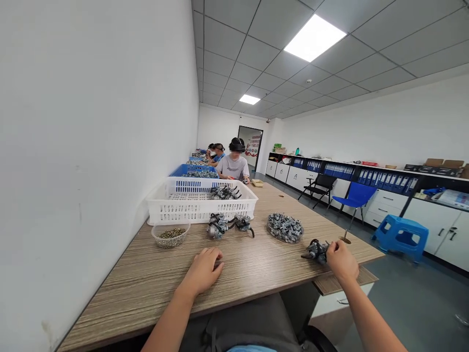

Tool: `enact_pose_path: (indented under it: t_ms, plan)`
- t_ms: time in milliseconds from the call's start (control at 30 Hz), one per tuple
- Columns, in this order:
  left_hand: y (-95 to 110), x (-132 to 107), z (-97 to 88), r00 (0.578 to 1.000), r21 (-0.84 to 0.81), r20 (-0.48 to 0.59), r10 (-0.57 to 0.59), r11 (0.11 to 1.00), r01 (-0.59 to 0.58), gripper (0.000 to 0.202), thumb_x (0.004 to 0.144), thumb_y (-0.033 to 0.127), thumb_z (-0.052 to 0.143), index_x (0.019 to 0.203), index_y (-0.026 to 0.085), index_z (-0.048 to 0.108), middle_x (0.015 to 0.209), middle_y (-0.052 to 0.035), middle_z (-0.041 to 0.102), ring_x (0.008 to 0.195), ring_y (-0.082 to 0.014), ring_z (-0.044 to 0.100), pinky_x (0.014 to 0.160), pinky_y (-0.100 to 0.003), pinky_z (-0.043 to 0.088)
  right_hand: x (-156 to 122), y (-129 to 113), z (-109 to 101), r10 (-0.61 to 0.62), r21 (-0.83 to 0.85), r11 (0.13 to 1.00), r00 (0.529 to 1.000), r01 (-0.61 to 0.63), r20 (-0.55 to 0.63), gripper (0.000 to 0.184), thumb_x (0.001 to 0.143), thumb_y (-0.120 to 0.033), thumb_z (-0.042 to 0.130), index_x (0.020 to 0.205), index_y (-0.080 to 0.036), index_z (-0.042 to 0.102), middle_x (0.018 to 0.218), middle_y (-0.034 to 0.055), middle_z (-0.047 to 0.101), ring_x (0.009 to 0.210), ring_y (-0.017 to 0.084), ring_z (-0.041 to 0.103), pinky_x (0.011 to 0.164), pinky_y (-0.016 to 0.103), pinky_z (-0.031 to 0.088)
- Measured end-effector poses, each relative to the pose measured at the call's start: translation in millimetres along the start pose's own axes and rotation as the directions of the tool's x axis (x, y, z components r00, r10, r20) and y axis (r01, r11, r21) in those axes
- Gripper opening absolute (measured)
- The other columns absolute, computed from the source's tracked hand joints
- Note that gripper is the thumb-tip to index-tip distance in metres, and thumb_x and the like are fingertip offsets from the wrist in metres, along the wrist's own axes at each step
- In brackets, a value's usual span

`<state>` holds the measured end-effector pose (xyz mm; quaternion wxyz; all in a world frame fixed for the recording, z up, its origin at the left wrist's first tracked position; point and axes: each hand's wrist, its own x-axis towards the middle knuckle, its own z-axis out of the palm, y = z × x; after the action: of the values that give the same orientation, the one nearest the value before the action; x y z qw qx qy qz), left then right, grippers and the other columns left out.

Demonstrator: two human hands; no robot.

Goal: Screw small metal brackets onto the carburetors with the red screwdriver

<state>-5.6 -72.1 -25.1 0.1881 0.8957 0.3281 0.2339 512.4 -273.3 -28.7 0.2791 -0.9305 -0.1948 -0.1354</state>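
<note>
My left hand [203, 270] rests palm down on the wooden table, its thumb apart from the lightly bent fingers and nothing seen in it. At the table's right side, my right hand [342, 261] is closed, its fingertips at the end of a small grey metal carburetor [316, 251] with black parts. The fingers' far side is hidden. Two more carburetors, one on the left [217, 227] and one on the right [242, 223], lie beyond my left hand. A round clear dish [286, 239] heaped with small grey metal parts stands left of the held carburetor.
A white plastic basket [176, 213] with several carburetors stands against the wall side. Before it sits a clear bowl [171, 242] of small brass-coloured parts. A thin upright piece [345, 234] shows by a table hole. Across the table a person [233, 167] sits working; a blue stool [401, 237] stands right.
</note>
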Motion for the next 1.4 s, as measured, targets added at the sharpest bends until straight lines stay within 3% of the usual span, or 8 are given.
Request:
enact_pose_path:
  t_ms: [267, 567, 867, 1067, 1267, 1400]
  plan:
    - [-1.4, -1.0, -1.1, 1.000, -0.026, 0.018, -0.008, 1.000, 0.008, 0.025, 0.105, 0.043, 0.057, 0.117, 0.027, 0.072, 0.129, -0.0149, 0.080, 0.126, -0.0405, 0.069, 0.099, -0.047, 0.053, 12.2, 10.3, 13.0, 0.035, 0.166, 0.985, 0.999, -0.039, 0.028, 0.037, 0.114, -0.046, 0.074, 0.141, -0.020, 0.071, 0.136, 0.0107, 0.075, 0.114, 0.027, 0.077, 0.099, 0.048, 0.068]
    - [-7.6, 1.0, 3.1, 1.000, -0.021, -0.006, 0.020, 1.000, -0.020, 0.023, 0.102, 0.039, 0.058, 0.116, 0.026, 0.072, 0.128, -0.0138, 0.081, 0.124, -0.0389, 0.070, 0.102, -0.047, 0.052, 12.0, 9.0, 33.6, -0.110, 0.403, 0.912, 0.992, 0.074, 0.067, 0.038, 0.114, -0.046, 0.075, 0.139, -0.018, 0.071, 0.130, 0.0093, 0.076, 0.106, 0.024, 0.078, 0.093, 0.044, 0.069]
    - [-14.2, 3.7, 6.2, 1.000, -0.007, 0.005, 0.027, 1.000, -0.027, 0.024, 0.104, 0.040, 0.058, 0.118, 0.026, 0.072, 0.130, -0.0139, 0.081, 0.126, -0.0387, 0.070, 0.108, -0.048, 0.052, 23.7, 10.0, 44.0, -0.199, 0.432, 0.896, 0.961, 0.099, 0.192, 0.036, 0.112, -0.045, 0.078, 0.135, -0.017, 0.074, 0.132, 0.0093, 0.076, 0.111, 0.026, 0.077, 0.096, 0.047, 0.069]
    - [-17.4, 5.9, 7.1, 0.999, -0.010, 0.027, 0.026, 1.000, -0.025, 0.030, 0.105, 0.043, 0.057, 0.122, 0.025, 0.072, 0.133, -0.0154, 0.080, 0.130, -0.0392, 0.069, 0.110, -0.050, 0.052, 30.9, 8.9, 54.4, -0.102, 0.440, 0.898, 0.979, 0.014, 0.176, 0.039, 0.112, -0.045, 0.078, 0.139, -0.018, 0.072, 0.135, 0.0100, 0.075, 0.113, 0.027, 0.077, 0.097, 0.048, 0.069]
    - [-20.2, 7.0, 6.5, 0.999, -0.016, 0.038, 0.032, 0.999, -0.031, 0.035, 0.109, 0.049, 0.053, 0.122, 0.024, 0.073, 0.132, -0.0158, 0.081, 0.128, -0.0396, 0.069, 0.107, -0.049, 0.054, 34.5, 5.8, 60.2, 0.072, 0.454, 0.886, 0.996, -0.092, 0.061, 0.041, 0.113, -0.046, 0.077, 0.142, -0.018, 0.071, 0.135, 0.0106, 0.075, 0.111, 0.026, 0.077, 0.096, 0.047, 0.069]
    - [-22.7, 8.2, 7.8, 0.998, -0.001, 0.034, 0.048, 0.999, -0.048, 0.034, 0.108, 0.047, 0.053, 0.121, 0.023, 0.072, 0.131, -0.0153, 0.080, 0.128, -0.0393, 0.069, 0.108, -0.050, 0.052, 27.2, 5.7, 59.2, 0.089, 0.431, 0.899, 0.996, -0.076, -0.011, 0.043, 0.112, -0.047, 0.076, 0.144, -0.019, 0.070, 0.142, 0.0117, 0.073, 0.119, 0.029, 0.076, 0.102, 0.051, 0.067]
